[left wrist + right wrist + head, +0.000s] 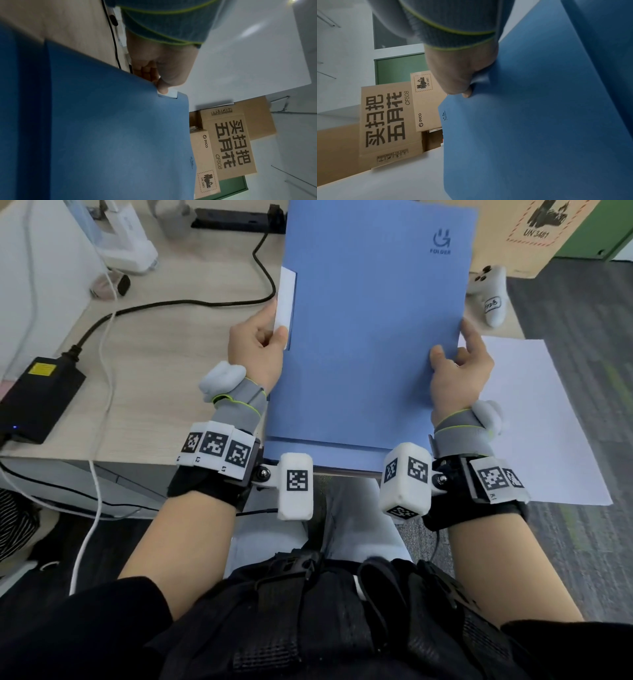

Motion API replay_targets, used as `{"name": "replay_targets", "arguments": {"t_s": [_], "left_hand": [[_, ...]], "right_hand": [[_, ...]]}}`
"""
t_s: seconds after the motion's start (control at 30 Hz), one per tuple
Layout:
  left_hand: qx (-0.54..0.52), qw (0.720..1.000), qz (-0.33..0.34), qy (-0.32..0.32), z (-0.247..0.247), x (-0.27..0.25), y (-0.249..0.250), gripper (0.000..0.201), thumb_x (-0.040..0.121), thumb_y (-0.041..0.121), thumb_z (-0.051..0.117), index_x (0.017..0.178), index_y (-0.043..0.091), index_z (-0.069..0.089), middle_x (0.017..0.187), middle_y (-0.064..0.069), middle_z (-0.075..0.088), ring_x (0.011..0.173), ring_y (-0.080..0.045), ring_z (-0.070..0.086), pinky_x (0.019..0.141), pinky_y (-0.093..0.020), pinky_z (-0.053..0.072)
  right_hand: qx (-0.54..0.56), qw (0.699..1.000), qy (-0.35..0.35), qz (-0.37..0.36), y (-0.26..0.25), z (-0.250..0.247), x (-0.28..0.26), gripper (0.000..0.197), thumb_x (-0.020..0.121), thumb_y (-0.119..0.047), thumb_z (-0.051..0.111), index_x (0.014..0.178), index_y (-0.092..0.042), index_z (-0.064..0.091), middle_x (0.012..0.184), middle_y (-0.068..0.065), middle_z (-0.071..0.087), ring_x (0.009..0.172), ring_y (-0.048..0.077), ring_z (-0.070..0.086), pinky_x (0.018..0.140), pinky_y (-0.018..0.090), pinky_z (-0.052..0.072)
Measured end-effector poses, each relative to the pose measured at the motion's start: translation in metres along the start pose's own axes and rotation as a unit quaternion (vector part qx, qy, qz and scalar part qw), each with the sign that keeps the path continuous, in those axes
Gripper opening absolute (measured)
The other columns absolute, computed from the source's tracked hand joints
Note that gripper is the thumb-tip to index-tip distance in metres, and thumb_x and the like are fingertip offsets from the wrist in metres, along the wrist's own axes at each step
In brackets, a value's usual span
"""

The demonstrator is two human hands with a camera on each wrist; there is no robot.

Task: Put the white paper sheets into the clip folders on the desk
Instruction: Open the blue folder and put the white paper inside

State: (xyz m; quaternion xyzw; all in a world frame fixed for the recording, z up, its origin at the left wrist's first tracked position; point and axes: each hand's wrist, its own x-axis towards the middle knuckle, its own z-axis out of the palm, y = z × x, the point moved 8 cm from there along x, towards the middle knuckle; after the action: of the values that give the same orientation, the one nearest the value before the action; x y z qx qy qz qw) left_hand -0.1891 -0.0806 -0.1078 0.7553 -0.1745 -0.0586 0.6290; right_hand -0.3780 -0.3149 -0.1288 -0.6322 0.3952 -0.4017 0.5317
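Between our two hands at the centre of the frame the blue folder [373,330] runs lengthwise toward the top, left hand [257,347] pinching its white spine tab [286,299], right hand [459,364] gripping the opposite edge, nearest the white paper sheet [548,419] at lower right.
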Motion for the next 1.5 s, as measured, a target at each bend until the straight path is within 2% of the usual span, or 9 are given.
{"name": "replay_targets", "arguments": {"t_s": [0.1, 0.23, 0.33, 0.57, 0.8, 1.0, 1.17, 1.37, 1.5], "left_hand": [[0.014, 1.000, 0.008, -0.025, -0.001, 0.003, -0.002, 0.048, 0.086, 0.007, 0.048, 0.132, 0.019, 0.053, 0.078, -0.005, 0.044, 0.072, -0.022, 0.029, 0.068, -0.026, 0.034], [0.023, 0.999, -0.004, -0.041, -0.003, 0.008, -0.005, 0.046, 0.088, 0.003, 0.048, 0.132, 0.018, 0.053, 0.076, -0.008, 0.045, 0.066, -0.024, 0.029, 0.064, -0.025, 0.034], [0.048, 0.997, -0.021, -0.051, -0.008, 0.014, -0.012, 0.044, 0.091, 0.000, 0.045, 0.131, 0.017, 0.054, 0.068, -0.002, 0.057, 0.049, -0.002, 0.049, 0.059, -0.015, 0.043], [0.072, 0.996, -0.044, -0.035, -0.027, 0.025, -0.026, 0.037, 0.095, 0.001, 0.041, 0.127, 0.010, 0.056, 0.069, 0.004, 0.056, 0.044, 0.009, 0.054, 0.055, -0.005, 0.044], [-0.011, 0.996, -0.081, 0.033, -0.051, 0.037, -0.034, 0.017, 0.095, 0.006, 0.047, 0.105, 0.012, 0.059, 0.069, -0.002, 0.056, 0.042, 0.004, 0.054, 0.053, -0.010, 0.045], [-0.059, 0.986, -0.127, 0.088, -0.062, 0.046, -0.041, 0.021, 0.096, 0.013, 0.046, 0.081, 0.024, 0.054, 0.048, 0.009, 0.061, 0.041, 0.002, 0.054, 0.050, -0.011, 0.044], [-0.058, 0.988, -0.130, 0.061, -0.049, 0.043, -0.036, 0.030, 0.097, 0.011, 0.037, 0.072, 0.024, 0.046, 0.076, 0.004, 0.063, 0.057, -0.003, 0.060, 0.053, -0.012, 0.041], [-0.066, 0.985, -0.162, 0.014, -0.028, 0.026, -0.031, 0.023, 0.091, 0.009, 0.042, 0.105, 0.027, 0.047, 0.106, 0.003, 0.066, 0.073, -0.009, 0.064, 0.062, -0.019, 0.044], [-0.020, 0.987, -0.158, -0.014, -0.018, 0.017, -0.031, 0.062, 0.095, 0.009, 0.036, 0.149, 0.022, 0.007, 0.112, 0.002, 0.058, 0.086, -0.013, 0.063, 0.071, -0.022, 0.049]], "right_hand": [[0.011, 1.000, 0.005, 0.000, 0.000, -0.001, 0.001, 0.054, 0.079, -0.001, 0.051, 0.130, -0.020, 0.056, 0.041, -0.015, 0.028, 0.045, 0.005, 0.026, 0.052, 0.015, 0.033], [0.023, 1.000, -0.001, -0.004, 0.000, 0.001, 0.001, 0.054, 0.080, 0.001, 0.050, 0.131, -0.017, 0.055, 0.051, -0.011, 0.026, 0.043, 0.005, 0.023, 0.049, 0.013, 0.029], [0.033, 0.999, 0.000, 0.013, 0.004, -0.002, 0.003, 0.055, 0.081, 0.004, 0.048, 0.131, -0.016, 0.054, 0.046, -0.017, 0.028, 0.043, 0.005, 0.023, 0.048, 0.011, 0.029], [0.069, 0.996, -0.032, 0.049, 0.012, 0.002, 0.002, 0.060, 0.074, -0.003, 0.048, 0.132, -0.019, 0.055, 0.076, 0.001, 0.040, 0.073, 0.019, 0.033, 0.071, 0.025, 0.036], [0.071, 0.994, -0.047, 0.064, 0.016, 0.000, 0.005, 0.055, 0.084, 0.012, 0.044, 0.133, -0.011, 0.052, 0.048, -0.025, 0.057, 0.049, -0.007, 0.050, 0.060, 0.008, 0.044], [0.064, 0.993, -0.059, 0.081, 0.018, 0.000, 0.000, 0.054, 0.086, 0.010, 0.047, 0.135, -0.012, 0.051, 0.041, -0.020, 0.047, 0.045, 0.000, 0.040, 0.058, 0.012, 0.041], [0.066, 0.993, -0.044, 0.088, 0.017, -0.001, 0.000, 0.053, 0.086, 0.011, 0.047, 0.134, -0.011, 0.050, 0.036, -0.018, 0.037, 0.040, 0.001, 0.033, 0.048, 0.010, 0.033], [0.057, 0.993, -0.026, 0.101, 0.019, -0.005, -0.002, 0.053, 0.086, 0.010, 0.047, 0.132, -0.015, 0.054, 0.037, -0.017, 0.033, 0.040, 0.001, 0.034, 0.049, 0.010, 0.034], [0.042, 0.993, -0.021, 0.108, 0.023, -0.009, -0.005, 0.053, 0.085, 0.011, 0.045, 0.132, -0.014, 0.054, 0.040, -0.016, 0.036, 0.039, 0.000, 0.035, 0.049, 0.011, 0.036]]}}
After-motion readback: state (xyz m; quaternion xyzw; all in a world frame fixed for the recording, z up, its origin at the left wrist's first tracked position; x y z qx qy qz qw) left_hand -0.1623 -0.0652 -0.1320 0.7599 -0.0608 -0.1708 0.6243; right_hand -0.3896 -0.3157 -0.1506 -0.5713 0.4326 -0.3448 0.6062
